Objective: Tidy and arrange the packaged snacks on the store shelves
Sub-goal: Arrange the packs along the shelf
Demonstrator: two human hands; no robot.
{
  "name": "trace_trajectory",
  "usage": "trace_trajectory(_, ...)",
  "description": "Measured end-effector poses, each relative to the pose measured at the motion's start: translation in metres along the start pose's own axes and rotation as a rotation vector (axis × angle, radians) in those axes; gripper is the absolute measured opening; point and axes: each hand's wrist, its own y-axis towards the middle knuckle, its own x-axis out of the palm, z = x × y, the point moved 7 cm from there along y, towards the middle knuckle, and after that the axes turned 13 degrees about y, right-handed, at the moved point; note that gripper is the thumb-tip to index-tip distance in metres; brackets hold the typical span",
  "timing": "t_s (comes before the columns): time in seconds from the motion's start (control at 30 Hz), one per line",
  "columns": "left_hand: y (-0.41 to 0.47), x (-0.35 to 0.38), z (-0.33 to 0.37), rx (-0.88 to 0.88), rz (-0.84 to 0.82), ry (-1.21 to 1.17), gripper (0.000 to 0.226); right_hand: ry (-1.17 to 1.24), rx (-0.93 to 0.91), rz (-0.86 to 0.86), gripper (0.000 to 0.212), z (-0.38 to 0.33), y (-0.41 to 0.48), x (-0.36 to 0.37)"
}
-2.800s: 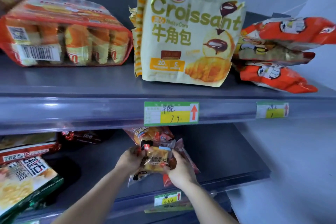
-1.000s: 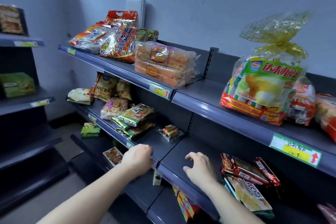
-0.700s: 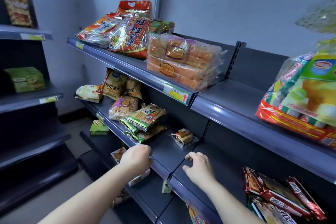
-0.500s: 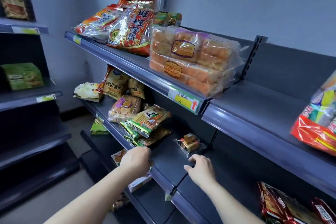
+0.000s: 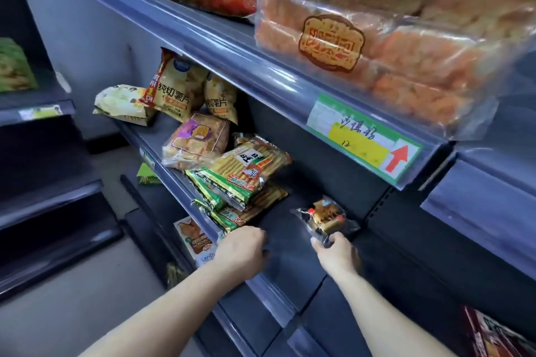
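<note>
The tidying is looking only partly done from where I'm standing. The right hand (image 5: 336, 252) is reaching onto the middle shelf (image 5: 290, 258) and pinching the near edge of a small clear-wrapped snack (image 5: 324, 219), which is lying alone near the back panel, well apart from the rest. The left hand (image 5: 243, 252) is resting on the shelf's front lip with fingers loosely bent, holding nothing that I can make out, just beside the green cracker packs (image 5: 240, 182). Those packs are sitting in a skewed pile, one overhanging the edge. Behind them a purple-labelled bag (image 5: 197, 142) is leaning crooked, the yellow chip bags (image 5: 174, 93) are tilting against each other, and a pale bag (image 5: 121, 101) is lying flat at the far end. I'd say the lone snack is being dealt with now, while straightening that whole left-hand cluster is still waiting.
</note>
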Motion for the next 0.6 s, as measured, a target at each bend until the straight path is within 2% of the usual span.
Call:
trace_trajectory(0.1, 0.013, 0.013, -0.003, 0.015, 0.017, -0.021, 0.023, -0.077, 0.031, 0.080, 0.039, 0.002, 0.020, 0.009)
trace_trajectory(0.17, 0.019, 0.022, -0.005, 0.022, 0.005, -0.048, 0.026, -0.087, 0.050, 0.089, 0.028, 0.003, 0.029, 0.012)
trace_trajectory(0.2, 0.022, 0.024, -0.005, 0.026, -0.003, -0.062, 0.027, -0.051, 0.059, 0.085, 0.022, 0.004, 0.033, 0.013)
trace_trajectory(0.33, 0.030, 0.015, 0.000, 0.021, -0.024, -0.124, 0.030, 0.280, 0.023, 0.084, 0.027, -0.006, 0.032, 0.015)
trace_trajectory(0.4, 0.031, 0.000, 0.005, -0.027, -0.027, -0.205, 0.041, 0.423, -0.020, 0.058, 0.023, -0.018, 0.023, 0.015)
trace_trajectory(0.6, 0.024, -0.039, 0.023, -0.212, -0.039, -0.600, 0.067, 0.558, -0.261, -0.123, 0.030, -0.047, -0.022, -0.005)
